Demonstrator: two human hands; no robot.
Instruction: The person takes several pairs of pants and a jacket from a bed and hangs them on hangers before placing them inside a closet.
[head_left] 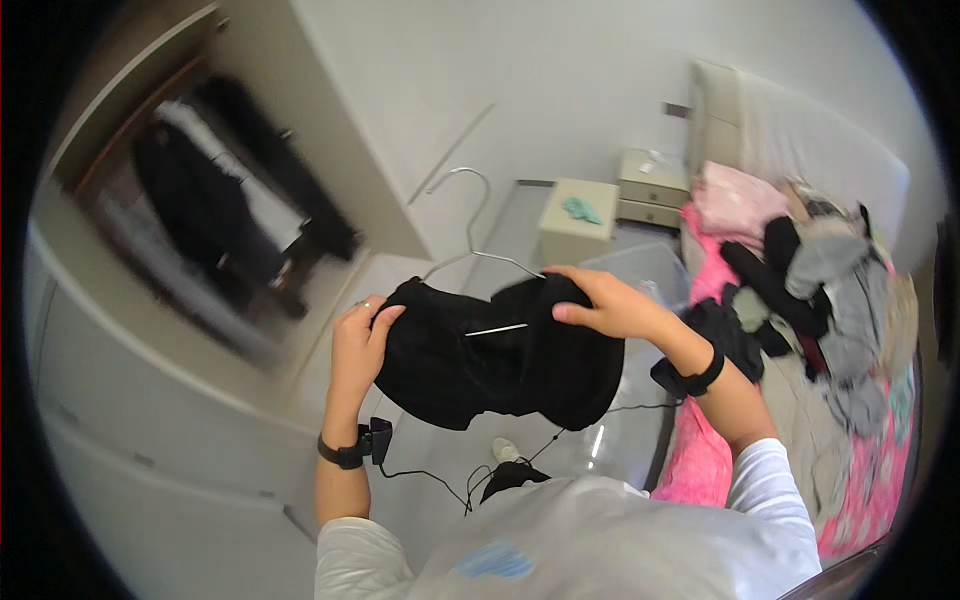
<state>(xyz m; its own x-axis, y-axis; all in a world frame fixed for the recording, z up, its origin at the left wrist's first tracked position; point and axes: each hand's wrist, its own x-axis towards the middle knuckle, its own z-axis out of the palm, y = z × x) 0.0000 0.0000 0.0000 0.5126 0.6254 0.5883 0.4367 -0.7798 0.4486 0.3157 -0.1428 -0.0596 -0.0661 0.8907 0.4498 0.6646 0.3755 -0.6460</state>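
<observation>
black garment point(500, 360) on wire hanger point(480, 245), pinched between both hands' grip.

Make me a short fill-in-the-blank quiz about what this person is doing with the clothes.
1. Both hands, the left hand and the right hand, grip a garment whose colour is ____.
2. The garment sits on a metal wire ____, its hook pointing up.
3. A heap of clothes lies on the bed to the person's ____.
4. The open wardrobe holds dark clothes that are ____ inside it.

Missing words: black; hanger; right; hanging
</observation>
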